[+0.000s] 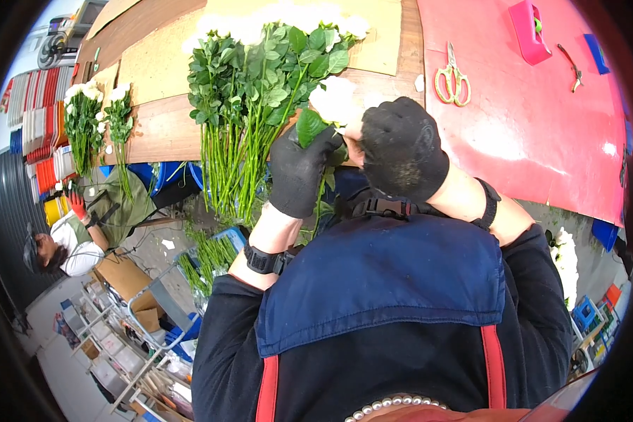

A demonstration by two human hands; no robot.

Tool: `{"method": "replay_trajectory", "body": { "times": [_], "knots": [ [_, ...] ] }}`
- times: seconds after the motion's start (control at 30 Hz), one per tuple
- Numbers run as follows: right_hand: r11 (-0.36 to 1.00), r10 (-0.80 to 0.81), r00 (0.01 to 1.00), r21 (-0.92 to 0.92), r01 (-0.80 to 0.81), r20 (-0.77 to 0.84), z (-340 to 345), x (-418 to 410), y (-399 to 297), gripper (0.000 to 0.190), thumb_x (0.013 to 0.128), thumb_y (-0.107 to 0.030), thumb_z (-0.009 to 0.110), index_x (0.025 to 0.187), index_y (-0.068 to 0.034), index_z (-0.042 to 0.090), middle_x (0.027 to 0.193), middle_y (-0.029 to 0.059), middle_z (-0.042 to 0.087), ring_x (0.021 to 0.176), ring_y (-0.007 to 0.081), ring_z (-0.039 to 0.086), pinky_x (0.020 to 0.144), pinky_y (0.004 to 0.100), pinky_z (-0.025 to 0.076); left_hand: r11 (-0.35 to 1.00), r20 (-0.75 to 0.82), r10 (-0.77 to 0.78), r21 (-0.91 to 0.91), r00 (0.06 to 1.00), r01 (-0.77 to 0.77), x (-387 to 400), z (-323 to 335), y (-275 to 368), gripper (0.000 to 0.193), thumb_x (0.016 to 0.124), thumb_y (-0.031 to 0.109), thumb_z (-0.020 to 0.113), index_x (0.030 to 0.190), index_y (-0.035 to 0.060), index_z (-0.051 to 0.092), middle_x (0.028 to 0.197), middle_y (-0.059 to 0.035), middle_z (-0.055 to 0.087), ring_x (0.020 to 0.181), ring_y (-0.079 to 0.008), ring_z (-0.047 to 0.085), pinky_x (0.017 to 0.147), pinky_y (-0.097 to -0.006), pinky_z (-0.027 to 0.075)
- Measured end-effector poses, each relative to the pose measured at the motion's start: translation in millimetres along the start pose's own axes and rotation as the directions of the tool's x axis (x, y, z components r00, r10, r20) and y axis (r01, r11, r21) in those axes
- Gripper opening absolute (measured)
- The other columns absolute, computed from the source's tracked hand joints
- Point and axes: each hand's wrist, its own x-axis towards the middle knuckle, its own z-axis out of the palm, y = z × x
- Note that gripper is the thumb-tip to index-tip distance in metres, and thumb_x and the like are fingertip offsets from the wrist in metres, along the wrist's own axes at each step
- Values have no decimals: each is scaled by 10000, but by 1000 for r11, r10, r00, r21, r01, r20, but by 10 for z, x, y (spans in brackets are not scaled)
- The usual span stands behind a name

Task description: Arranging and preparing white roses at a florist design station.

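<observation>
My left hand (299,168), in a black glove, is closed around the stem of a white rose (333,100) just under its bloom. A green leaf stands out above the glove, and the stem runs down towards my apron. My right hand (401,150), in a black glove with bare fingertips showing, is at the right side of the bloom; its fingers are partly hidden, so what they grip cannot be told. Left of my hands, a row of white roses with long green stems (237,153) lies on the wooden table (161,129), the stems reaching past its edge.
Gold-handled scissors (452,84), a pink tape dispenser (530,34) and pruning shears (575,71) lie on the red table cover (517,174). Smaller rose bunches (84,129) lie at the left, near a co-worker (79,242) in a red glove. Cut stems (208,261) stand below the table edge.
</observation>
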Motion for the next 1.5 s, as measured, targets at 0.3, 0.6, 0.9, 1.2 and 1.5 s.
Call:
{"method": "replay_trajectory", "body": {
  "times": [0.3, 0.6, 0.9, 1.2, 1.5],
  "knots": [
    [732, 528, 843, 447, -514, 105, -152, -86, 97, 127, 800, -138, 756, 862, -53, 686, 687, 75, 609, 580, 234, 596, 553, 340, 465, 996, 178, 61, -75, 982, -48, -2, -227, 89, 368, 943, 273, 670, 1168, -16, 639, 1029, -84, 710, 926, -170, 670, 814, -310, 527],
    [917, 131, 984, 392, -74, -119, 1, 74, 167, 180, 809, -119, 706, 984, -80, 694, 850, 110, 639, 793, 300, 635, 706, 384, 505, 977, 369, 77, -211, 926, 2, -20, -454, -33, 355, 981, 279, 621, 1202, 1, 619, 1071, -86, 680, 965, -182, 650, 840, -316, 514],
    [943, -132, 971, 277, 185, -199, 37, 275, 80, 325, 750, -134, 760, 1069, -135, 700, 995, 118, 649, 903, 335, 619, 784, 441, 500, 982, 297, 6, -184, 955, 51, -37, -486, -55, 432, 937, 277, 637, 1243, -20, 566, 1021, -86, 665, 875, -176, 646, 792, -305, 510],
    [934, -165, 977, 296, 199, -136, 51, 255, 99, 178, 728, -133, 777, 861, -85, 669, 1002, 101, 657, 909, 323, 627, 773, 433, 494, 982, 316, 70, -188, 946, -10, -135, -542, 20, 416, 949, 258, 642, 1254, -20, 584, 1047, -84, 662, 930, -161, 623, 809, -299, 495],
    [788, 83, 997, 611, -72, 11, 95, 132, 68, 165, 796, -149, 759, 902, -67, 663, 958, 106, 662, 847, 280, 638, 725, 378, 500, 992, 340, 77, -119, 937, -39, -183, -725, -41, 396, 941, 213, 654, 1263, -9, 594, 1021, -120, 687, 876, -196, 655, 800, -334, 510]
  ]
}}
